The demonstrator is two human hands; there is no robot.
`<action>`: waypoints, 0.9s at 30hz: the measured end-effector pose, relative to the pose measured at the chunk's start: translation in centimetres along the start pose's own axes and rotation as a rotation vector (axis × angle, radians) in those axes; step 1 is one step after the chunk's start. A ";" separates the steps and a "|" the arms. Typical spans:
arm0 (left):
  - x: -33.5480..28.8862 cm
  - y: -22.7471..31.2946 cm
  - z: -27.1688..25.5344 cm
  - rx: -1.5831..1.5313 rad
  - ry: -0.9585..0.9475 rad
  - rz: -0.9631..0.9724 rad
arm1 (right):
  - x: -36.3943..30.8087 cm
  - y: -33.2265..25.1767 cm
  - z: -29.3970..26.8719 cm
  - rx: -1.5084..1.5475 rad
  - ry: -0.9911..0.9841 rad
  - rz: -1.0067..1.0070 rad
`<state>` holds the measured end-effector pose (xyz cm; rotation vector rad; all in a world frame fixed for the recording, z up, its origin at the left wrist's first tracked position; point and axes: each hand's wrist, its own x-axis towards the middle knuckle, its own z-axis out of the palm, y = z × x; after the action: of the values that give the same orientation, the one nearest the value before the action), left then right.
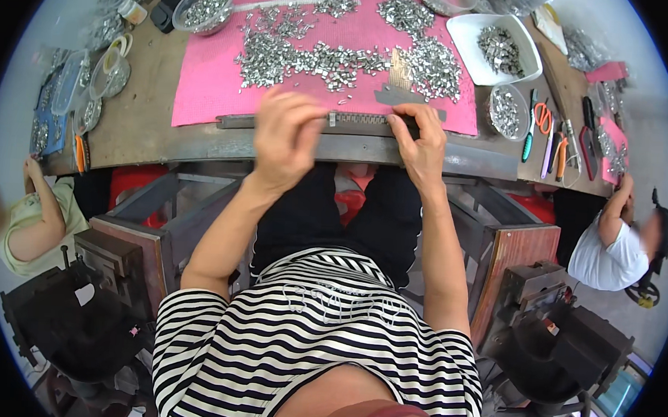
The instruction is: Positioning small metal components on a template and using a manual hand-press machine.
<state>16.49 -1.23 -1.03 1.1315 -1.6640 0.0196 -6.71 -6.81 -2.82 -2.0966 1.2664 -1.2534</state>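
A narrow metal strip with a row of small slots (361, 119) lies along the front edge of a pink mat (205, 81). My right hand (426, 147) is at its right end, thumb and forefinger pinched on it. Just left of the strip, my left hand (285, 138) is raised with curled fingers; motion smears them, so whether they hold anything does not show. Beyond both hands, many small silvery metal pieces (270, 58) spread in piles over the mat. A flat grey metal plate (408, 99) rests behind my right fingers.
A white tray (534, 64) and a clear round tub (509, 112) of metal pieces stand at right, near orange-handled scissors (543, 117) and pliers (588, 139). Another tub (203, 7) sits far left. A co-worker sits at each side (38, 223). A metal bar (337, 150) edges the table.
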 end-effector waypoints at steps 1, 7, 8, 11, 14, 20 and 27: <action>-0.8 -1.0 -1.6 0.062 0.004 -0.034 | 0.1 0.0 0.0 -0.029 -0.007 0.018; -5.1 -5.7 -8.7 0.324 -0.005 -0.224 | -0.1 -0.4 0.1 -0.045 -0.032 0.016; -5.1 -5.6 -9.1 0.325 -0.008 -0.225 | -0.1 -0.4 0.1 -0.060 -0.031 -0.006; -5.2 -6.1 -9.5 0.486 -0.153 -0.256 | -0.4 -0.2 0.3 -0.071 -0.010 -0.025; -5.8 -6.8 -9.5 0.520 -0.151 -0.211 | -0.6 -0.2 0.3 0.068 0.067 0.057; -2.0 -3.4 -11.6 0.258 -0.108 -0.183 | -0.4 0.7 0.2 0.162 0.324 0.097; 2.6 4.4 -4.6 -0.105 -0.326 -0.054 | -0.7 1.6 1.3 0.211 0.431 0.149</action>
<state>17.00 1.88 5.06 1.1435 -1.8946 -0.2977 -6.58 -7.14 -4.94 -1.6057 1.3596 -1.7449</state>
